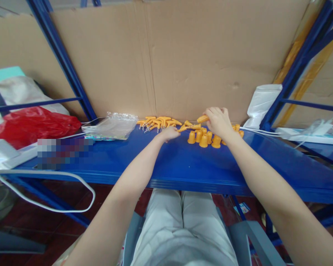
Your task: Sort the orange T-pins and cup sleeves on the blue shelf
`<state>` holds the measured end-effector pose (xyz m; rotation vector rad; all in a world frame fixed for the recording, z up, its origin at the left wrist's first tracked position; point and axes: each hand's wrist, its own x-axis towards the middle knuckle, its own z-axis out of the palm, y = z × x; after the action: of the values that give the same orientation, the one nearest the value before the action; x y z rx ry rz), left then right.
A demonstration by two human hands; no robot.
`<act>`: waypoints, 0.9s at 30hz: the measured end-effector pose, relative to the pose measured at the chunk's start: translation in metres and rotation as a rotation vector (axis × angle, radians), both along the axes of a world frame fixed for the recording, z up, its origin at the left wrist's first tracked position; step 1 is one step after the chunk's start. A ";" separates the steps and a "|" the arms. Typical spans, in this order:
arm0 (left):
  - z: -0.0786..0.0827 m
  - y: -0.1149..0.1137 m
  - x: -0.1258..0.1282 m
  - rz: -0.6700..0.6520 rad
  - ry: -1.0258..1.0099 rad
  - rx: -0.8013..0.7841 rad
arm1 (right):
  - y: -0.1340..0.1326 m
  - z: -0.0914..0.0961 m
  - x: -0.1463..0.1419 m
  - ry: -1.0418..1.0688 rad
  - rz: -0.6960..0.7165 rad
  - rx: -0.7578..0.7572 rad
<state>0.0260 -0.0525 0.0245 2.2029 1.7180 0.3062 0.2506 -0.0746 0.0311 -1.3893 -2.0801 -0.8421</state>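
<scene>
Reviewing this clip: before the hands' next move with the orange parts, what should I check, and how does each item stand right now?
1. Left hand grips the lower orange piece: ok, pinched at the fingertips.
2. Right hand grips the upper orange piece: ok, held above the shelf.
3. The two held pieces are lined up with each other: cannot tell, too small.
4. Orange cups stand upright on the blue shelf: ok, grouped under the right hand.
5. Pile of orange parts is away from the shelf edge: ok, it lies at the back by the cardboard.
6. White cable is away from both hands: ok, it hangs off the shelf front at the left.
</scene>
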 end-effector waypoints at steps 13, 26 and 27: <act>-0.011 0.015 -0.009 0.088 0.086 0.261 | 0.024 -0.004 0.033 0.322 -0.146 0.038; -0.008 0.012 -0.007 0.132 0.048 0.277 | -0.019 0.038 0.069 0.394 -0.393 -0.639; -0.008 0.013 -0.007 0.131 0.047 0.279 | -0.023 0.037 0.072 0.387 -0.380 -0.701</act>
<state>0.0189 -0.0395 0.0163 2.3057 1.9521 0.5624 0.3223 -0.0971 0.0686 -2.1500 -1.8924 0.0847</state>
